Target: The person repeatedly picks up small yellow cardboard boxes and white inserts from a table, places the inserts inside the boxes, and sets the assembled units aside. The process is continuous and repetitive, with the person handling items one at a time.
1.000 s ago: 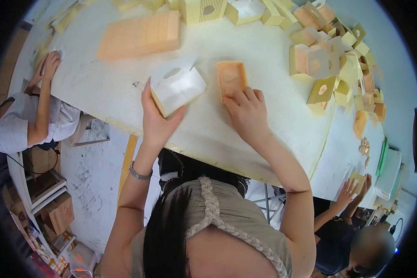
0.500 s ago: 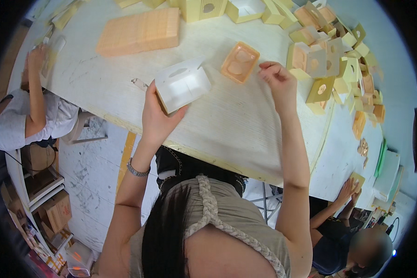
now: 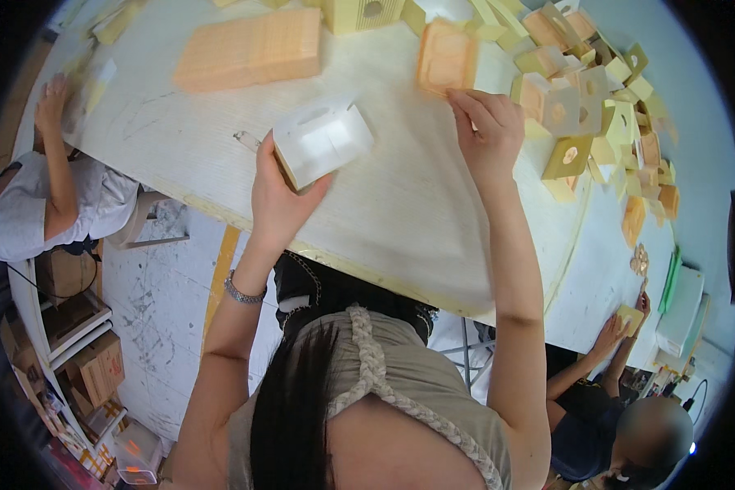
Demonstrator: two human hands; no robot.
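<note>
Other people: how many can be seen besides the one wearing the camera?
2: a person in a pale top at far left, a person in a dark top at lower right. Others may be hidden.

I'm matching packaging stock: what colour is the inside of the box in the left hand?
White; the box shows it best in the head view.

Box [image 3: 322, 145] white inside; tray [image 3: 447, 59] orange; block [image 3: 249, 51] peach, finely lined; tabletop [image 3: 400, 220] off-white
</note>
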